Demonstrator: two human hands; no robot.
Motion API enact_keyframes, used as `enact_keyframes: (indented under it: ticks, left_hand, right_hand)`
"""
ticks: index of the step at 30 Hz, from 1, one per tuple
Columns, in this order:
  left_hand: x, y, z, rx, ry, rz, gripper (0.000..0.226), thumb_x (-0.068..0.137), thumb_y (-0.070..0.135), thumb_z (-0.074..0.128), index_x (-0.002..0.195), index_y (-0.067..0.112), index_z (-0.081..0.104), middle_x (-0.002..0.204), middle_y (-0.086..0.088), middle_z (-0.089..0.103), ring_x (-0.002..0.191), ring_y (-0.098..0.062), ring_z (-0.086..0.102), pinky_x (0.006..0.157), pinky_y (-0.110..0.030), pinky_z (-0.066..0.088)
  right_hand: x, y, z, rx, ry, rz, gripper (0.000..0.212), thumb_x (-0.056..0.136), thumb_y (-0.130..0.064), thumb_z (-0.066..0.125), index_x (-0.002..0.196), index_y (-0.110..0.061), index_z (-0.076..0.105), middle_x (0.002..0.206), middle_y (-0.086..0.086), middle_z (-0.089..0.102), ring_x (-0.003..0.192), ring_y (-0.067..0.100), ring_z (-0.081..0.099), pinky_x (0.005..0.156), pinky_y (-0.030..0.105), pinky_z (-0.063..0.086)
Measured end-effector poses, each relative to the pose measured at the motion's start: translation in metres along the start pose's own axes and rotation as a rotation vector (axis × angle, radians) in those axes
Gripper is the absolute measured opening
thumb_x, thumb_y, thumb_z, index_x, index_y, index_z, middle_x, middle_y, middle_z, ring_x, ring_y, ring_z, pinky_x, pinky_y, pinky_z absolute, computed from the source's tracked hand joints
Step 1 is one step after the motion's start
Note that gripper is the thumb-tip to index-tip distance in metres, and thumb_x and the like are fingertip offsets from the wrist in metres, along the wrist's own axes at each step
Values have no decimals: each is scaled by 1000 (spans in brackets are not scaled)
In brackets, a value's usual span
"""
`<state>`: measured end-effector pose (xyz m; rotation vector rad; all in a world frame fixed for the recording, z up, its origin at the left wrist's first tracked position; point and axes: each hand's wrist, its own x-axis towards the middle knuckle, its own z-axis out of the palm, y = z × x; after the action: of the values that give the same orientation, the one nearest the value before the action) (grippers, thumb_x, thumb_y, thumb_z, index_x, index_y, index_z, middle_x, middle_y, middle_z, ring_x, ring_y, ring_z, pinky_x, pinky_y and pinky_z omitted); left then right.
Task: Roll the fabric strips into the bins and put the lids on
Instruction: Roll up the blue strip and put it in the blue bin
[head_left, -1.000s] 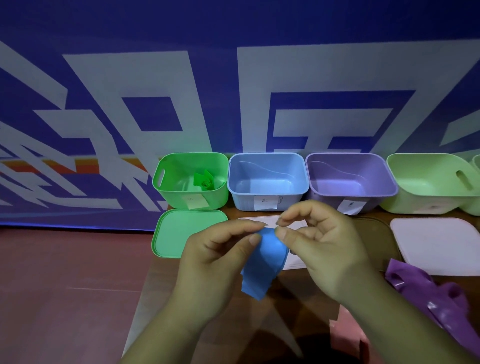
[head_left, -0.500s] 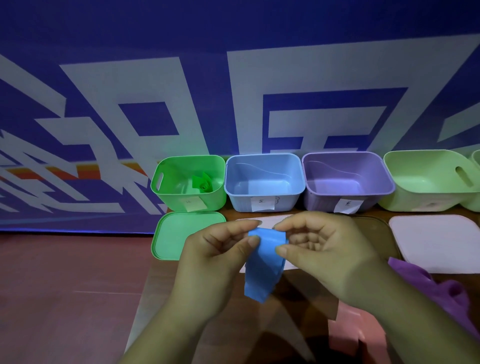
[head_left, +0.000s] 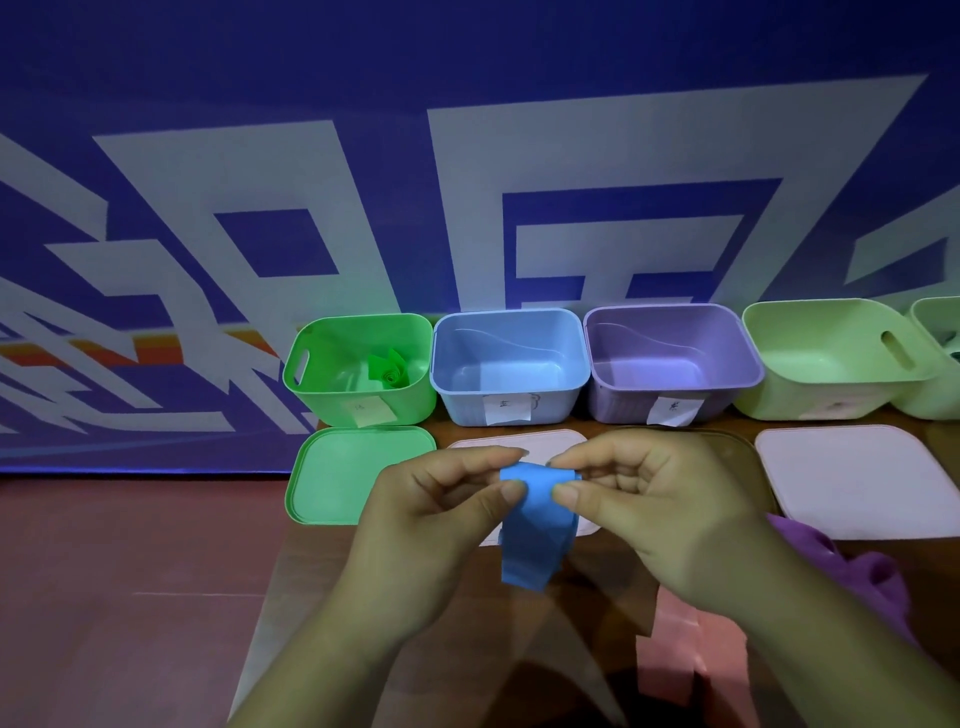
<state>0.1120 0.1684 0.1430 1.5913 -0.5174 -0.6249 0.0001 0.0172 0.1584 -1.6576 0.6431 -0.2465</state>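
My left hand (head_left: 441, 514) and my right hand (head_left: 660, 504) both pinch the top edge of a blue fabric strip (head_left: 535, 535), which hangs down between them above the table. Behind them stand open bins in a row: a green bin (head_left: 410, 400) with a rolled green strip (head_left: 389, 371) inside, a blue bin (head_left: 509, 364), a purple bin (head_left: 670, 364) and a pale green bin (head_left: 831, 358). A green lid (head_left: 337, 473) lies in front of the green bin. A white lid (head_left: 485, 449) lies partly hidden under my hands.
Another white lid (head_left: 872, 478) lies at the right. A purple strip (head_left: 857, 571) and a pink strip (head_left: 680, 649) lie on the brown table (head_left: 291, 597) near my right forearm. A further pale green bin (head_left: 940, 332) shows at the right edge. A blue-and-white wall rises behind.
My hands have drawn the blue strip's top edge flat and wider between the two thumbs; earlier it hung bunched from the fingertips. The view has tilted slightly.
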Motion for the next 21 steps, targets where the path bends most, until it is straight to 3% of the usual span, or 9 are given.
enact_keyframes:
  ticks: [5,9,13,17,21]
  left_hand:
    - [2,-3,7,109,-32,139,23,75,16,77,95,26,80,96,6,72,90,-9,69,78,-16,51]
    - [1,-2,17,20,-63,94,23,75,7,81,92,22,80,98,-2,77,92,-14,73,77,-18,54]
    - [0,2,27,-5,-47,74,22,70,18,77,91,25,81,94,-2,78,88,-14,74,76,-19,54]
    - [0,3,31,35,-61,97,28,78,4,76,94,28,78,90,4,79,86,-9,73,76,-17,53]
    - [0,3,31,-1,-42,127,24,73,17,77,95,28,79,86,1,77,80,-10,71,75,-19,54]
  right_hand:
    - [-4,-2,-11,44,22,-10,22,77,-2,79,79,-24,74,73,-12,75,66,-2,68,63,8,49]
    - [-6,2,-20,34,29,-6,18,78,-5,78,80,-23,75,77,-6,76,70,2,69,66,11,51]
    - [-8,5,-28,63,40,27,15,79,-8,78,84,-22,77,82,2,77,76,12,72,70,17,54]
    - [-9,5,-32,69,24,35,12,81,-10,76,87,-21,77,79,2,76,69,6,68,64,14,48]
    - [-11,4,-31,73,20,29,10,83,-9,75,86,-19,76,75,-1,76,64,2,67,62,12,48]
